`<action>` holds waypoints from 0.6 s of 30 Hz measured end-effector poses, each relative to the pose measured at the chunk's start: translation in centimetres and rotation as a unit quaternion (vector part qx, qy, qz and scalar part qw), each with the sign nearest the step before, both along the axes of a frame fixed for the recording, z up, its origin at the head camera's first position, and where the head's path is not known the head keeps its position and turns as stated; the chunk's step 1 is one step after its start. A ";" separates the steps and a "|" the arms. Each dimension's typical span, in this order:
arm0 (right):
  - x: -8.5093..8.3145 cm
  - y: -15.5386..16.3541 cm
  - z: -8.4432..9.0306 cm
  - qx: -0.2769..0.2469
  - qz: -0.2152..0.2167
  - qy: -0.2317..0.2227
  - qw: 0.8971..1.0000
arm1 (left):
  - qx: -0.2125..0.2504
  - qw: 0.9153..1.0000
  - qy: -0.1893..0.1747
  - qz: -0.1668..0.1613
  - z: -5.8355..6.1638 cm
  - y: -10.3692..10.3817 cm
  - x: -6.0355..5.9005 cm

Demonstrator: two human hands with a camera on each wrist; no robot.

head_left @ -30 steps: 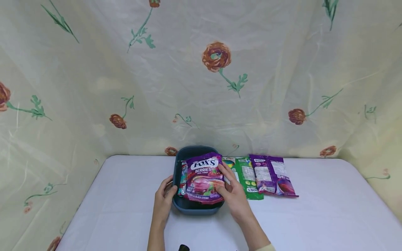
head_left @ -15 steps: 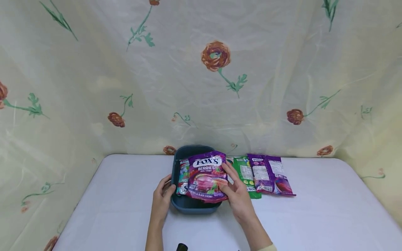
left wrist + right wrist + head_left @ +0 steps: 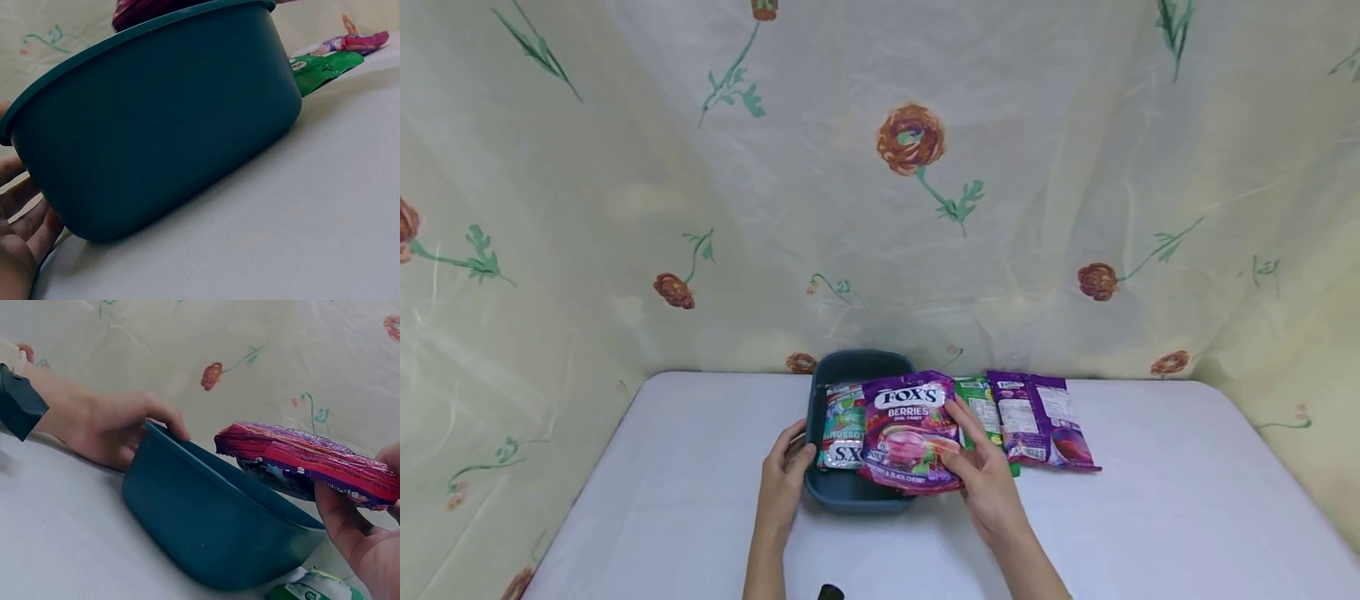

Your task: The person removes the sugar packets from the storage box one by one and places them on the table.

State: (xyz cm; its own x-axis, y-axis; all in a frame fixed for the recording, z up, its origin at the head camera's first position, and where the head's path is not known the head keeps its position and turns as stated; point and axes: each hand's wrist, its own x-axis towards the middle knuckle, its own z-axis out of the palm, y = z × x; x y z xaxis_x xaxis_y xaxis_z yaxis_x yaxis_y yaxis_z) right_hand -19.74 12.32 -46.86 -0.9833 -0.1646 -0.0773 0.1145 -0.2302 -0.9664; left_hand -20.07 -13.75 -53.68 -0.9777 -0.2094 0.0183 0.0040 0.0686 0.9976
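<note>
A dark teal tub (image 3: pixel 848 493) stands on the white table (image 3: pixel 1150 517). My left hand (image 3: pixel 784 475) grips its left rim, thumb over the edge, as the right wrist view shows: left hand (image 3: pixel 106 425), tub (image 3: pixel 206 519). My right hand (image 3: pixel 976 457) pinches the right edge of a purple Fox's Berries candy bag (image 3: pixel 908 427), held flat just above the tub's right side; seen edge-on as the candy bag (image 3: pixel 306 459). Under it a teal Fox's bag (image 3: pixel 842 425) lies inside the tub. The left wrist view shows the tub wall (image 3: pixel 162 125) and my left fingers (image 3: pixel 22 231).
A green candy bag (image 3: pixel 979 393) and a purple one (image 3: pixel 1041 415) lie face down on the table right of the tub. A floral curtain (image 3: pixel 917 167) hangs close behind and at both sides. A small dark object (image 3: pixel 830 592) sits at the near edge.
My right hand has carried the purple Berries bag to the right, partly off the tub, uncovering the teal bag beneath. The left hand stays on the rim.
</note>
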 end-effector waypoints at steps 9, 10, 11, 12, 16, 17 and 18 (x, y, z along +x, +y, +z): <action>0.7 1.3 -0.3 0.014 -0.010 -0.021 1.000 | 0.000 1.000 0.000 -0.005 0.3 -0.1 0.4; 0.8 1.4 -0.4 0.014 -0.008 -0.023 1.000 | -0.002 1.000 -0.002 -0.003 0.3 -0.1 0.4; 0.9 1.4 -0.6 0.013 -0.006 -0.025 1.000 | -0.002 1.000 -0.004 -0.002 0.3 -0.1 0.5; 1.0 1.5 -0.7 0.009 -0.005 -0.026 1.000 | -0.002 1.000 -0.005 -0.001 0.3 -0.1 0.6; 1.3 1.9 -0.9 0.011 -0.012 -0.022 1.000 | -0.002 1.000 -0.007 -0.002 0.3 0.1 0.5; 1.4 2.0 -0.9 0.012 -0.015 -0.022 1.000 | -0.001 1.000 -0.006 -0.002 0.3 0.2 0.5; 1.4 2.1 -0.9 0.013 -0.016 -0.023 1.000 | -0.002 1.000 -0.007 -0.001 0.3 0.3 0.5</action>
State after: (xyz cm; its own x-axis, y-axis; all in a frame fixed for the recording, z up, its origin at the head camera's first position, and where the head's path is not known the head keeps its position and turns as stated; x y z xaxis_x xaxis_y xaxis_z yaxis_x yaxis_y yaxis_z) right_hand -18.29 14.41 -47.81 -0.9834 -0.1308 -0.1259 0.1515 -0.2088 -0.9662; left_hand -19.56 -13.43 -53.34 -0.9780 -0.2084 0.0051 -0.0102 0.0722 0.9973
